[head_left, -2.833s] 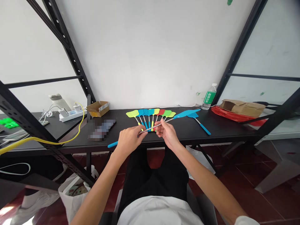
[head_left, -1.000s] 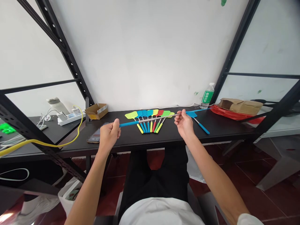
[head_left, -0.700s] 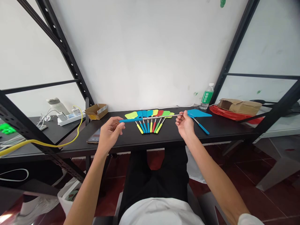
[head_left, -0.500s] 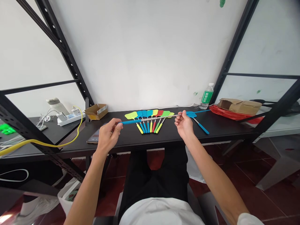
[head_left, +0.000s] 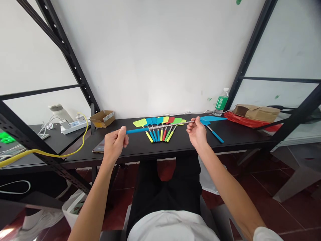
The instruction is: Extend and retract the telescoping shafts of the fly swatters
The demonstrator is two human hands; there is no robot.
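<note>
Stretched between my hands is a blue fly swatter (head_left: 137, 130) with a long metal rod, held above the table. My left hand (head_left: 114, 142) is closed around the end of its blue handle. My right hand (head_left: 197, 132) pinches the rod near the blue head, which points right and shows as a thin wedge. Behind the rod, several shorter swatters (head_left: 160, 129) in yellow, blue, red and green lie fanned out. Another blue swatter (head_left: 217, 136) lies by my right hand, its head partly hidden.
A small open cardboard box (head_left: 102, 119) sits at the left above a phone-like device (head_left: 99, 146). A bottle with a green label (head_left: 221, 103) stands at the back right. Beside it are red plastic packaging (head_left: 247, 123) and a brown carton (head_left: 260, 113). A yellow cable (head_left: 50, 153) crosses the left rack.
The swatter has turned about its length, so more of its head's face shows. My left hand has rolled, thumb now on top, and shifted slightly left. My right hand stays nearly in place.
</note>
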